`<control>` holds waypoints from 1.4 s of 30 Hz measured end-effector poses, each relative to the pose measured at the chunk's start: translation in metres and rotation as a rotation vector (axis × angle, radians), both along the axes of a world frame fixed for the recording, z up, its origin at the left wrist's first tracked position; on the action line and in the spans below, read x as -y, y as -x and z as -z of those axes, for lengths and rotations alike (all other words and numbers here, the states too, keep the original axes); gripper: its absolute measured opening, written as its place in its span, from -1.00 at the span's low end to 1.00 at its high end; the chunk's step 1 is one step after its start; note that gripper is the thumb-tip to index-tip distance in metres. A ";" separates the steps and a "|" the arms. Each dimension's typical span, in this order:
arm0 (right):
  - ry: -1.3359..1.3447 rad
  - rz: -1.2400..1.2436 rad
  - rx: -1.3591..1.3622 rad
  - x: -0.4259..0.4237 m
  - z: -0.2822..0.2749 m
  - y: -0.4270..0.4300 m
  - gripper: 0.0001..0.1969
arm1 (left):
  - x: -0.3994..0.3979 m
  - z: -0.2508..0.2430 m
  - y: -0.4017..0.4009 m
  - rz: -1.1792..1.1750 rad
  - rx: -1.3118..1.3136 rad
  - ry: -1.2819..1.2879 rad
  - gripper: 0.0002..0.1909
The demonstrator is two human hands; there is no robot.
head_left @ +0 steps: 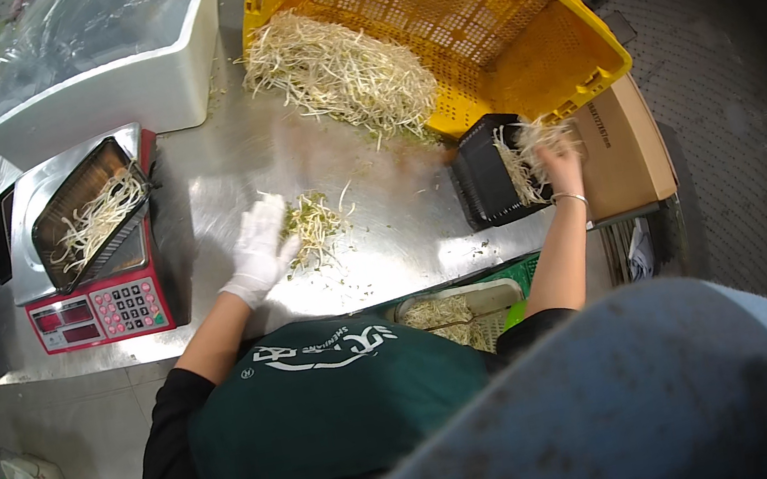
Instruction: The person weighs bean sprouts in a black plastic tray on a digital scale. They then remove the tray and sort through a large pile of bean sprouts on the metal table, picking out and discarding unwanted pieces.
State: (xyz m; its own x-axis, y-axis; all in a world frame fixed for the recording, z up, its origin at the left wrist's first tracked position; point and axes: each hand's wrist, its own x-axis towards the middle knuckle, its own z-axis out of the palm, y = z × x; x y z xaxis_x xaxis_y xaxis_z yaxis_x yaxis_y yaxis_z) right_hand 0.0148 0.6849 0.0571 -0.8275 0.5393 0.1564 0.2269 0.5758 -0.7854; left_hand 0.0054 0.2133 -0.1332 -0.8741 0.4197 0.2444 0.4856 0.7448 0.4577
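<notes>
My left hand [258,249], in a white glove, lies palm down on the steel table with its thumb spread and nothing in its grasp. Its thumb side borders a small heap of bean sprouts and green husks [313,230]. On the right, my bare right hand [560,164], with a bangle at the wrist, grips a bunch of bean sprouts [539,134]; the fingertips are blurred and partly covered. This bunch is at a black plastic tray [484,181], where more sprouts show along the right side. How the tray sits is hard to tell.
A yellow perforated crate [520,57] lies tipped, with a large sprout pile [341,75] at its mouth. At left, a red scale [99,314] carries a black tray [58,225] of sprouts. Behind stands a white foam box [103,107]. A cardboard box [624,153] is at right.
</notes>
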 end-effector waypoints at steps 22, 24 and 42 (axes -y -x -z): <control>0.240 -0.929 -0.011 0.298 0.183 0.053 -0.71 | 0.000 -0.035 -0.035 -0.052 0.034 0.099 0.14; 0.381 -0.947 0.099 0.296 0.179 0.043 -0.79 | 0.002 -0.037 -0.024 -0.108 0.102 0.195 0.15; 0.429 0.821 0.021 0.105 0.189 -0.425 -0.80 | -0.135 -0.032 0.016 0.437 -0.044 0.115 -0.22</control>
